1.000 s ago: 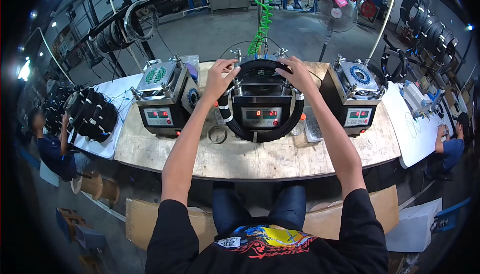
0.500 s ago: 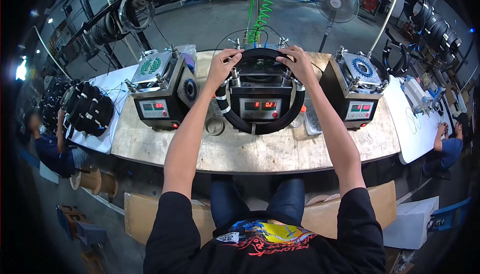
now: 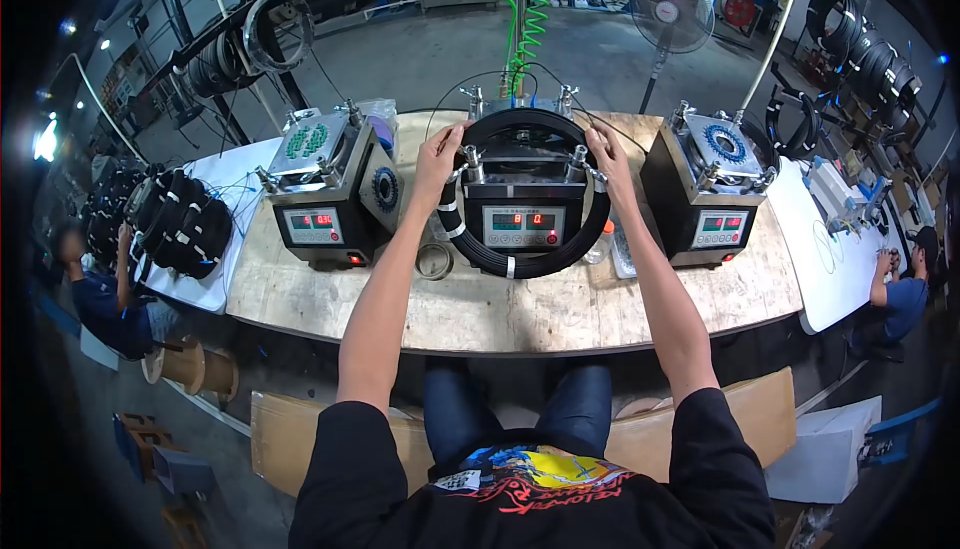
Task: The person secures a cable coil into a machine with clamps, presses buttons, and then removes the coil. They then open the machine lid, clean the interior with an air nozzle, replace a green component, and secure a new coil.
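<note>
A thick coil of black cable, bound with white tape in places, stands as a ring in front of the middle machine with its red digital display. My left hand grips the ring's upper left side, fingers closed around it. On the upper right side my right hand is wrapped round the same coil. Metal clamp posts of the machine show within the ring. Part of the machine's top is hidden behind the coil.
Similar machines stand left and right on the wooden table. A round clear dish and an orange-capped bottle sit near the coil. Black cable coils lie on the left white table. Other people work at both sides.
Both hands have shifted from the top of the coil outward and down to its sides. The coil sits slightly lower, and the middle display's reading has changed.
</note>
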Motion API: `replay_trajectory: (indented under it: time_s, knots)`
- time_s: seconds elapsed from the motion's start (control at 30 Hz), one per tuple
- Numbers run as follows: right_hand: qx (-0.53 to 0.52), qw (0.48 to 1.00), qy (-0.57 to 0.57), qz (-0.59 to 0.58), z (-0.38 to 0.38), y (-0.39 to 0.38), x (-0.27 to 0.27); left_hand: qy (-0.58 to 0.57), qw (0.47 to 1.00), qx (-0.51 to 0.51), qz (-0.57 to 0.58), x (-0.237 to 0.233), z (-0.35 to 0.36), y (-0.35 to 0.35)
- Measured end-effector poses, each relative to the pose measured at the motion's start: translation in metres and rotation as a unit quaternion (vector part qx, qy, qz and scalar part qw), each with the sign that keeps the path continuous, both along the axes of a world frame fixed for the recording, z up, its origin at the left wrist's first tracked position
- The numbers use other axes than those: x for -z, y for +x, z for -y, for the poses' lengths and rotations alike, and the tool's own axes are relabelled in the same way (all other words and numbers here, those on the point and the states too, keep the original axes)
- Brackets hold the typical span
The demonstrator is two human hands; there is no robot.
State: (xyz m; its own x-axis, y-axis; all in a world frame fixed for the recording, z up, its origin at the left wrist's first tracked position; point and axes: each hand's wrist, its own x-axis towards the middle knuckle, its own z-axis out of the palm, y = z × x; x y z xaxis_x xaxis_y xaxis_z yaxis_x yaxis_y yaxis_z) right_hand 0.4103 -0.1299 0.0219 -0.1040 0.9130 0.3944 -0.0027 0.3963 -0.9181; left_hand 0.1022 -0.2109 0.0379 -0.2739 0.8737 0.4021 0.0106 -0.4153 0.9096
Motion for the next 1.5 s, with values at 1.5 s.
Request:
replay_trajectory:
  time_s: [1.5]
  knots:
    - [0.207, 0.976, 0.051, 0.052, 0.038, -0.009, 0.031, -0.007, 0.943, -0.321, -0.085, 0.059, 0.035, 0.020]
